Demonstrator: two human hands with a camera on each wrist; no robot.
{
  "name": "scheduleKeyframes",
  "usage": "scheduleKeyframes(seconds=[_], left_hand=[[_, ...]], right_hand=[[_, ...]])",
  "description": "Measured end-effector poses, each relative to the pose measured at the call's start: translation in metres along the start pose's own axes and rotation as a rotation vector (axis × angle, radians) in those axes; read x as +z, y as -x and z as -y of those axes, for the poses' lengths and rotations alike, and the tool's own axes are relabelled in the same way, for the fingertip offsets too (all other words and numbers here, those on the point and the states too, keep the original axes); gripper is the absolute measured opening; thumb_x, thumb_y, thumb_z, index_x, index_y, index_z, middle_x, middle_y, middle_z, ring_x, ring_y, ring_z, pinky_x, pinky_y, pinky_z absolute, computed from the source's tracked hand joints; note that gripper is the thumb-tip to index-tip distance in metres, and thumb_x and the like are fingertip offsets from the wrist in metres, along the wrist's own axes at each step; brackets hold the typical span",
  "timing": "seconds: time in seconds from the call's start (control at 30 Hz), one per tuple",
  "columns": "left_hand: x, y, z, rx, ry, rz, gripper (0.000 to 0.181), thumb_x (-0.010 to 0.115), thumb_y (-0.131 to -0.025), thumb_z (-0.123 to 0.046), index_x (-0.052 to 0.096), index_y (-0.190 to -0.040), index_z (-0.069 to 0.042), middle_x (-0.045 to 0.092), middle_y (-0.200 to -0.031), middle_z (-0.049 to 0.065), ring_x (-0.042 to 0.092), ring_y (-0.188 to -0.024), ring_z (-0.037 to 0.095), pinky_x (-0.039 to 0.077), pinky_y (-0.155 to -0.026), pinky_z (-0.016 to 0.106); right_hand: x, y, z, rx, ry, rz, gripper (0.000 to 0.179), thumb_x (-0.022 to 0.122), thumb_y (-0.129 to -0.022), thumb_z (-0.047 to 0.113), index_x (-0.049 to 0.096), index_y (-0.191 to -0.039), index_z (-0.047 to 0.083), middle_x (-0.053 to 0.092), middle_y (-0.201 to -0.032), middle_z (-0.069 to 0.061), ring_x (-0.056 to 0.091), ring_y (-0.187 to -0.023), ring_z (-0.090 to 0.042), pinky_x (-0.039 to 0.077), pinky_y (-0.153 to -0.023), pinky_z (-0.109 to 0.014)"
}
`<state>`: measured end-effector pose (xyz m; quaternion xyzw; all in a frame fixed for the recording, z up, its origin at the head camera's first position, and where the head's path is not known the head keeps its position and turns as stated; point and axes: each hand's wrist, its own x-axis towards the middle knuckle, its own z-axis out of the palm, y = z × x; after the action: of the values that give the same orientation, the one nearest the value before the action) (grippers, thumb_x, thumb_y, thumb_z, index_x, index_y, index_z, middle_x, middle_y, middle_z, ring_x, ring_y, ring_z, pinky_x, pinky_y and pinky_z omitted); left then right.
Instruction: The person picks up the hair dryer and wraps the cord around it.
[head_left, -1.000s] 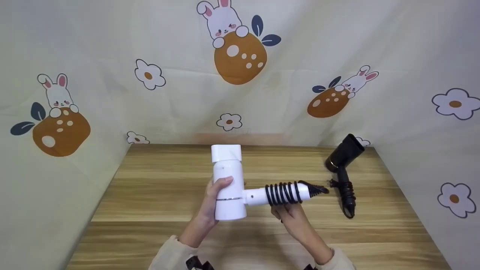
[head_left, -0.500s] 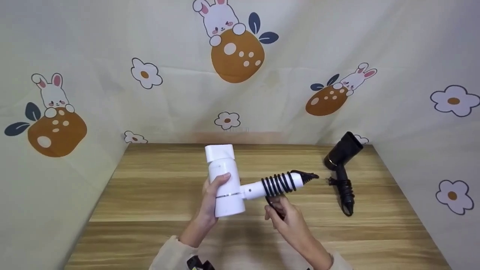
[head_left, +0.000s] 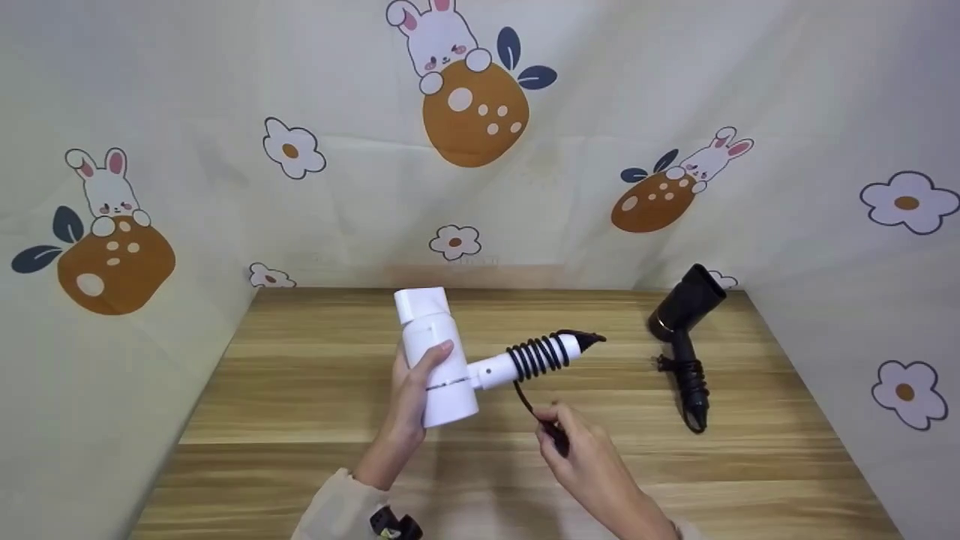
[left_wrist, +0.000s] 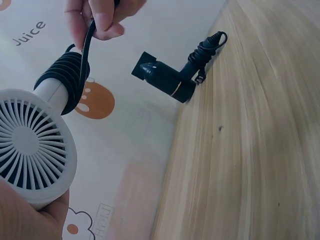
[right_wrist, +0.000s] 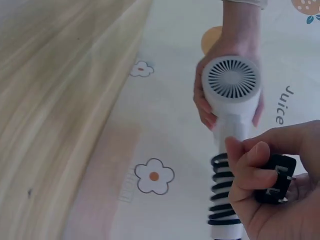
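My left hand (head_left: 409, 394) grips the body of a white hair dryer (head_left: 439, 341), its thumb across the front and its handle slanting up to the right. A black cord (head_left: 538, 357) is coiled in several turns round that handle. From the coil's inner end the cord runs down to my right hand (head_left: 592, 454), which holds it near the plug. In the right wrist view the black plug (right_wrist: 276, 179) with its metal prongs lies within the curled fingers (right_wrist: 247, 185). The dryer's round slotted grille (left_wrist: 27, 142) faces the left wrist camera.
A black hair dryer (head_left: 686, 304) lies on the wooden table (head_left: 300, 420) at the right, its own cord wound round its handle. Behind and beside the table hangs a pale cloth (head_left: 360, 195) printed with rabbits, oranges and flowers.
The white dryer has shifted left and tilted, its handle end rising. My right hand has drawn away from the handle, and a length of cord now stretches between it and the coil.
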<state>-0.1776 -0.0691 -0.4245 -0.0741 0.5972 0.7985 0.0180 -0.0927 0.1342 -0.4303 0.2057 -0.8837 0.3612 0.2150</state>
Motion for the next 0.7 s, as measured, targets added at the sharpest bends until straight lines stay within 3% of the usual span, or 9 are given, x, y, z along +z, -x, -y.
scheduleKeyframes(seconds=[0.1,0.27,0.37,0.57,0.7], left_hand=[[0.001,-0.001,0.002,0.010,-0.014,-0.012,0.056,0.061,-0.084,-0.021,0.034,-0.131,-0.009,0.055,-0.097,0.006,0.058,-0.082,0.017,0.049,-0.071,0.032],[0.003,-0.002,0.004,0.038,-0.041,-0.039,0.059,0.064,-0.081,-0.019,0.034,-0.131,-0.007,0.054,-0.100,0.009,0.058,-0.082,0.018,0.050,-0.072,0.033],[0.004,-0.002,0.004,0.055,-0.082,-0.040,0.059,0.066,-0.080,-0.019,0.035,-0.129,-0.006,0.054,-0.102,0.010,0.058,-0.083,0.018,0.049,-0.072,0.033],[0.005,0.001,0.004,0.098,-0.169,-0.003,0.060,0.070,-0.078,-0.018,0.036,-0.125,-0.004,0.055,-0.102,0.012,0.058,-0.084,0.018,0.050,-0.073,0.032],[0.006,0.002,0.003,0.142,-0.242,0.043,0.060,0.072,-0.076,-0.018,0.037,-0.122,-0.002,0.056,-0.100,0.014,0.058,-0.082,0.019,0.051,-0.070,0.033]], right_hand=[[-0.001,-0.002,0.003,-0.029,0.048,-0.009,0.023,0.066,-0.075,-0.007,0.059,-0.093,0.006,0.066,-0.086,0.000,0.063,-0.074,-0.009,0.052,-0.063,-0.018],[-0.005,-0.006,0.009,-0.011,0.024,0.067,0.027,0.064,-0.073,-0.010,0.059,-0.094,0.006,0.055,-0.093,0.001,0.059,-0.080,-0.011,0.052,-0.067,-0.021],[-0.008,-0.009,0.012,-0.034,0.022,0.070,0.029,0.064,-0.070,-0.011,0.059,-0.092,0.006,0.051,-0.091,0.002,0.057,-0.076,-0.009,0.050,-0.064,-0.019],[-0.018,-0.018,0.013,-0.113,0.004,-0.012,0.030,0.070,-0.068,-0.010,0.059,-0.091,0.006,0.057,-0.087,0.004,0.058,-0.071,-0.006,0.049,-0.061,-0.011],[-0.020,-0.020,0.011,-0.167,0.013,0.007,0.029,0.072,-0.069,-0.006,0.059,-0.092,0.006,0.062,-0.087,0.002,0.060,-0.070,-0.005,0.045,-0.062,-0.005]])
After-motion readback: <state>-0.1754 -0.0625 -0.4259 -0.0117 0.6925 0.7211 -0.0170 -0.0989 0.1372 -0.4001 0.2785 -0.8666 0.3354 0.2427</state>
